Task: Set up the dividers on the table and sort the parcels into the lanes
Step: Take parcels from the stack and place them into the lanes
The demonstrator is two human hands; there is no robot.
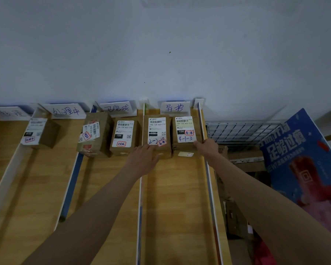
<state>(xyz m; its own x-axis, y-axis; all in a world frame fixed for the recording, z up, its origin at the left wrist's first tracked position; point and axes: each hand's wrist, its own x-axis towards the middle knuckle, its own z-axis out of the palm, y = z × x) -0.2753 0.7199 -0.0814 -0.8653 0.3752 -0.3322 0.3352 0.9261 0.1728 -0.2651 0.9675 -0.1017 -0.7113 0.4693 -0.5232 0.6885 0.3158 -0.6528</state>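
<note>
Parcels [157,135] stand lengthwise at twelve o'clock, against the wall; left hand [144,159] rests flat-fingered on one, right hand [208,147] touches its neighbour [184,133], grip unclear.

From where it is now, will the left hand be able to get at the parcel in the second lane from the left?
Probably yes. The left hand rests on the parcel marked 2-2; the lone parcel lies two lanes to its left. Only low dividers stand between, so it should pass over them.
</note>
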